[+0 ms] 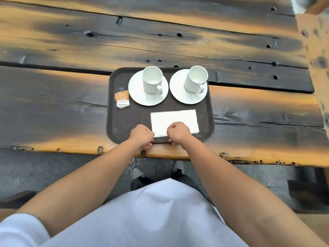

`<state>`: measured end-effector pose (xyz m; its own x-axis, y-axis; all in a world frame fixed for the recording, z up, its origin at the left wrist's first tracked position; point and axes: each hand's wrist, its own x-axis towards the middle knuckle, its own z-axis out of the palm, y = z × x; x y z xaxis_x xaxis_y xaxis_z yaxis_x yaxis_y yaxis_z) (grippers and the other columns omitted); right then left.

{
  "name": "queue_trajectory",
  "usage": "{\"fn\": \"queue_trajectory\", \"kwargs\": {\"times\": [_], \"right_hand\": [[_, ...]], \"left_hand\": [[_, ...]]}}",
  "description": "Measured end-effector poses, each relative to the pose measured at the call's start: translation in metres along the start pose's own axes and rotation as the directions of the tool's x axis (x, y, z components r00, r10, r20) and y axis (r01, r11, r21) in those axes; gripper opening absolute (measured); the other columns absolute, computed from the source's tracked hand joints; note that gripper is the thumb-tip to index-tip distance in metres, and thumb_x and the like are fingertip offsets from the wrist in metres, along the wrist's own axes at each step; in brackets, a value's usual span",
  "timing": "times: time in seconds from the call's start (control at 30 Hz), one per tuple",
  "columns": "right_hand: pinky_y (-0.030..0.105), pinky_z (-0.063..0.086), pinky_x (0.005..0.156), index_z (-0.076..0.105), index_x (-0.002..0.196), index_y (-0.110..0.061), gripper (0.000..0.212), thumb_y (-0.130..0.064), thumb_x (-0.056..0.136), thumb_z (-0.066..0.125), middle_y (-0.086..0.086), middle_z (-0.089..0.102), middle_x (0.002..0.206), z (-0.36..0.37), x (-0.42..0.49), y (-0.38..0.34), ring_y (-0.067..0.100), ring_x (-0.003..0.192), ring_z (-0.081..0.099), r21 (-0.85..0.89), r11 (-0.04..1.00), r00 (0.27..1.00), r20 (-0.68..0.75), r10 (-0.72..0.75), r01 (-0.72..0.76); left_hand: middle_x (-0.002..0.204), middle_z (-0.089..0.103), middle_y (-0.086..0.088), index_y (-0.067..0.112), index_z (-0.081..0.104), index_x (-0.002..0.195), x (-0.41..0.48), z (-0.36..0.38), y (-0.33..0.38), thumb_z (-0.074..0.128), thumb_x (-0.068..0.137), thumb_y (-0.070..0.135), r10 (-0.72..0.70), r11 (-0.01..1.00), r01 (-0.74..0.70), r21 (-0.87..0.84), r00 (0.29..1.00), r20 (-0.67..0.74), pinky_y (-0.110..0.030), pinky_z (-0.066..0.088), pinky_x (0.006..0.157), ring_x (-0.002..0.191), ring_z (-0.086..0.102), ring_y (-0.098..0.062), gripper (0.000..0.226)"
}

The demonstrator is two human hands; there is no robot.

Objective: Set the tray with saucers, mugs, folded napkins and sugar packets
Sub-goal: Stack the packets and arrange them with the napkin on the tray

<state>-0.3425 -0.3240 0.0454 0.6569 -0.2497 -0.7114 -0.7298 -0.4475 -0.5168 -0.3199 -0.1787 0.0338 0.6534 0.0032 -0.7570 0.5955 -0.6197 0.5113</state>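
A dark brown tray (117, 122) lies near the table's front edge. Two white saucers sit on its far half, the left saucer (137, 93) and the right saucer (179, 93), each with a white mug upright on it: left mug (152, 80), right mug (195, 79). A small stack of orange-and-white sugar packets (122, 99) lies left of the left saucer. A folded white napkin (175, 121) lies on the tray's near right part. My left hand (141, 135) and right hand (178, 132), fingers curled, pinch the napkin's near edge.
The table (71, 107) is dark, burnt-looking wooden planks with gaps and holes. A wooden post (315, 50) stands at the far right. Below the front edge I see a grey floor, my shoes (138, 172) and a white apron (151, 214).
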Motion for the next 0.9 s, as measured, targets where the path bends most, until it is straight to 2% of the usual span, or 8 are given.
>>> {"fn": "queue_trajectory", "kwargs": {"times": [0.17,0.27,0.4,0.53,0.63,0.73,0.83,0.9], "right_hand": [[0.047,0.058,0.087,0.064,0.117,-0.010,0.034,-0.010,0.087,0.048,0.014,0.065,0.115,-0.047,0.017,0.029,0.036,0.102,0.066,-0.077,0.997,1.000,0.007,-0.005,0.005],[0.043,0.053,0.096,0.054,0.134,-0.008,0.046,-0.012,0.089,0.047,0.014,0.058,0.129,-0.076,0.036,0.048,0.037,0.116,0.059,-0.138,0.990,1.000,-0.009,-0.022,0.020],[0.039,0.054,0.080,0.052,0.104,-0.009,0.018,-0.009,0.087,0.047,0.014,0.055,0.105,-0.095,0.048,0.064,0.031,0.089,0.055,-0.188,0.981,0.998,-0.033,-0.048,0.041],[0.030,0.043,0.065,0.051,0.106,-0.007,0.018,-0.011,0.089,0.048,0.017,0.055,0.117,-0.098,0.054,0.072,0.029,0.091,0.054,-0.301,0.952,0.999,0.001,-0.052,0.050],[0.036,0.048,0.075,0.051,0.106,-0.005,0.017,-0.011,0.090,0.047,0.019,0.052,0.129,-0.097,0.061,0.079,0.032,0.101,0.057,-0.303,0.953,0.999,0.028,-0.022,0.029],[0.040,0.055,0.084,0.055,0.109,-0.003,0.021,-0.010,0.090,0.049,0.018,0.059,0.116,-0.095,0.073,0.082,0.036,0.107,0.063,-0.244,0.970,1.000,0.015,0.019,-0.014],[0.028,0.049,0.065,0.043,0.065,-0.010,0.021,-0.007,0.085,0.048,0.016,0.052,0.079,-0.089,0.077,0.079,0.034,0.089,0.066,-0.240,0.970,0.998,0.021,0.057,-0.050],[0.025,0.042,0.054,0.038,0.062,-0.011,0.025,-0.007,0.084,0.049,0.012,0.047,0.068,-0.086,0.078,0.076,0.032,0.079,0.060,-0.261,0.964,0.998,0.019,0.066,-0.059]], "left_hand": [[0.096,0.075,-0.016,0.009,0.069,0.079,0.004,0.021,0.009,0.053,0.088,0.009,0.013,0.994,0.001,0.114,0.993,-0.116,-0.039,0.061,0.082,0.088,0.073,-0.032,0.018],[0.112,0.071,-0.009,0.009,0.072,0.100,0.010,0.037,0.013,0.061,0.089,0.015,0.019,0.985,0.024,0.170,0.968,-0.249,-0.033,0.051,0.092,0.109,0.063,-0.029,0.017],[0.106,0.070,-0.014,0.002,0.068,0.097,0.013,0.055,0.014,0.068,0.087,0.018,-0.009,0.973,0.090,0.214,0.935,-0.354,-0.034,0.049,0.080,0.108,0.062,-0.033,0.019],[0.118,0.066,-0.015,0.003,0.062,0.109,0.013,0.066,0.013,0.069,0.089,0.019,-0.067,0.971,0.157,0.177,0.900,-0.432,-0.030,0.039,0.077,0.117,0.057,-0.033,0.027],[0.115,0.067,-0.017,0.010,0.055,0.084,0.017,0.069,0.014,0.071,0.088,0.020,-0.088,0.970,0.176,0.165,0.895,-0.437,-0.032,0.043,0.078,0.116,0.058,-0.035,0.019],[0.097,0.069,-0.017,0.002,0.062,0.083,0.023,0.069,0.015,0.072,0.085,0.018,-0.114,0.967,0.200,0.156,0.893,-0.436,-0.036,0.047,0.074,0.104,0.062,-0.033,0.019],[0.077,0.057,-0.006,0.015,0.047,0.066,0.031,0.065,0.014,0.070,0.084,0.008,-0.163,0.974,0.215,0.069,0.881,-0.445,-0.031,0.051,0.074,0.088,0.061,-0.029,0.030],[0.085,0.064,-0.012,0.018,0.045,0.063,0.036,0.061,0.015,0.067,0.083,0.003,-0.193,0.977,0.212,-0.004,0.881,-0.431,-0.036,0.058,0.079,0.086,0.069,-0.035,0.033]]}}
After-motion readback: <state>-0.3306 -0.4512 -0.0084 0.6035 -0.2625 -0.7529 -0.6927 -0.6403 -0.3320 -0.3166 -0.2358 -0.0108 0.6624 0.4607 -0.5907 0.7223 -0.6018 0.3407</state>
